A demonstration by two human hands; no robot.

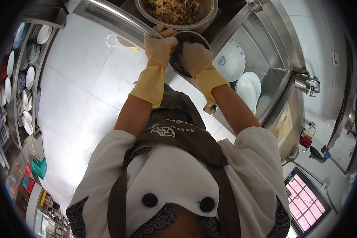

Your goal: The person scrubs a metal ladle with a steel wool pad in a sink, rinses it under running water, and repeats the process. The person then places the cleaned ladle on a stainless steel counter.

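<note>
Both hands wear pale gloves with yellow cuffs. My left hand (160, 49) is at the left rim of a round metal bowl (176, 64), its thumb on the rim and its other fingers stretched out beyond. The bowl is tilted over the front edge of the steel counter. Inside it, my right hand (197, 57) reaches down against the dark inner wall; its fingertips are hidden. Just beyond stands a large metal basin (213, 16) full of mixed food scraps (174, 12).
To the right, a steel sink (263, 55) holds a large white bowl with blue marks (230, 61) and white oval plates (248, 89). A steel rack (19, 68) at left carries stacked dishes. Wet-looking pale floor tiles (77, 74) lie between. A barred window (308, 202) is at lower right.
</note>
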